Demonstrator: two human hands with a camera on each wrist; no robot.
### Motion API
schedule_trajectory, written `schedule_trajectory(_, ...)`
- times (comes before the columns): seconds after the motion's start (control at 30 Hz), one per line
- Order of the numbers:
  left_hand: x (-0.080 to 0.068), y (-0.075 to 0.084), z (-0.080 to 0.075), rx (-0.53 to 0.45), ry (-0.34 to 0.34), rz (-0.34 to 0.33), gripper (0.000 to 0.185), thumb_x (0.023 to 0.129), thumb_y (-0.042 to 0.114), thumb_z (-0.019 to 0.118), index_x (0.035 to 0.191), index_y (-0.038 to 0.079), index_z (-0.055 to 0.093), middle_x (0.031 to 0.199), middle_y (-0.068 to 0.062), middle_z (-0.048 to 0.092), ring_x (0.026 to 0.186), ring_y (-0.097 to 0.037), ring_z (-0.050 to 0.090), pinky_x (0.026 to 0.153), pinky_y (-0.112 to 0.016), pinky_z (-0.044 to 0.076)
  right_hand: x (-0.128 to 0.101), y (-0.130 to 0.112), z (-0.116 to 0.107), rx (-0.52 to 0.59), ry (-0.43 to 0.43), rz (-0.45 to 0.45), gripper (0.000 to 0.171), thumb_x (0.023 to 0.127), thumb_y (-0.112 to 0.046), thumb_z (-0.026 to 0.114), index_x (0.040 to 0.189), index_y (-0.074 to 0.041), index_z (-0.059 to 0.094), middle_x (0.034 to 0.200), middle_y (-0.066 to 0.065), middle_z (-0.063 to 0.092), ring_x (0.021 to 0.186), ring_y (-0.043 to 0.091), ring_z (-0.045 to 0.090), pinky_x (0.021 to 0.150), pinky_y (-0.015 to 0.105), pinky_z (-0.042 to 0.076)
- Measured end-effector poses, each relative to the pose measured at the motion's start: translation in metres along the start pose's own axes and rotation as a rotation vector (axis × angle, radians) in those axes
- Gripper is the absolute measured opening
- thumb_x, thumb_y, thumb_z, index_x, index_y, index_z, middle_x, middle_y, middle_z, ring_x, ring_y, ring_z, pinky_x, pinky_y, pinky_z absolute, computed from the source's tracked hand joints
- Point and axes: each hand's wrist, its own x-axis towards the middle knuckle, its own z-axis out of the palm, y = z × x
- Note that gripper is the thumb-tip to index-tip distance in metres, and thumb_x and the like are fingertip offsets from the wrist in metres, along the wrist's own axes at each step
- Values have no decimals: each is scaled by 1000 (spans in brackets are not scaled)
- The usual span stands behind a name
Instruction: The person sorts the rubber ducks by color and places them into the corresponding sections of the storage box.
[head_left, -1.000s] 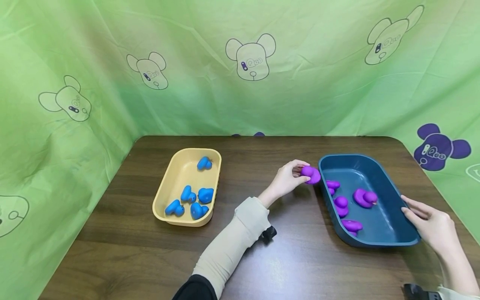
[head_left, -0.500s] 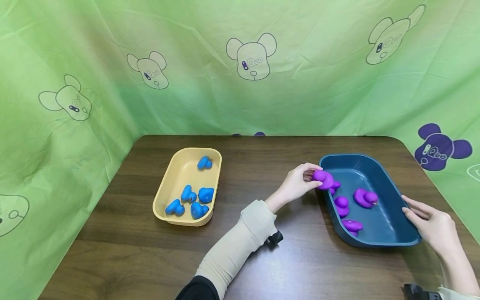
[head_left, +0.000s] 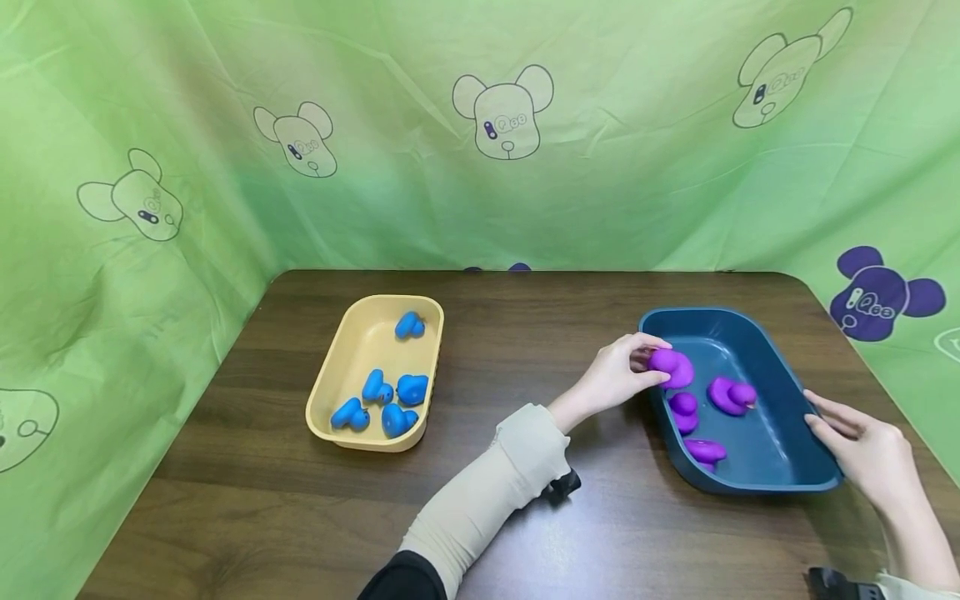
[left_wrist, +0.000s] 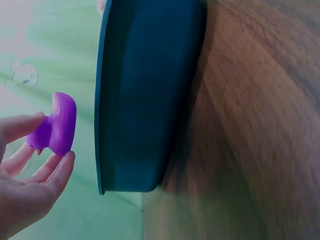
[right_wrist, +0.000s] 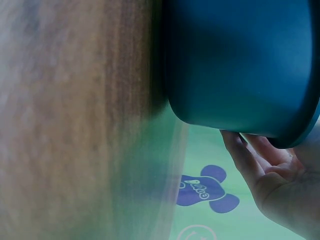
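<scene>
My left hand (head_left: 626, 371) pinches a purple rubber duck (head_left: 671, 367) between thumb and fingers, just over the left rim of the dark blue tray (head_left: 780, 367). In the left wrist view that duck (left_wrist: 56, 125) sits at my fingertips (left_wrist: 65, 161) beside the tray's outer wall (left_wrist: 145, 95). Three more purple ducks (head_left: 730, 394) lie inside the tray. My right hand (head_left: 862, 450) rests with straight fingers against the tray's right rim; its fingers (right_wrist: 250, 160) touch the tray's edge (right_wrist: 280, 140) in the right wrist view.
A yellow tray (head_left: 360, 342) with several blue ducks (head_left: 397, 400) stands on the left of the dark wooden table (head_left: 525, 333). A green cloth with bear prints (head_left: 502, 117) walls in the back and both sides.
My left hand has carried the purple duck to the right, from outside the blue tray's left rim to over its inside. The right hand has stayed on the tray.
</scene>
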Motion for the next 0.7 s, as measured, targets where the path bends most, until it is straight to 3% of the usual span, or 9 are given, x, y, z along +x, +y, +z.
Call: schedule_trajectory(0.7, 5, 15, 23, 125, -106, -5, 35, 79, 15, 66, 112, 13, 57, 104, 3, 58, 83, 6, 52, 71, -3, 36, -1, -4, -1, 25, -3, -12, 40, 85, -22, 59, 114, -47, 48, 69, -51, 34, 72, -32, 25, 57, 3, 26)
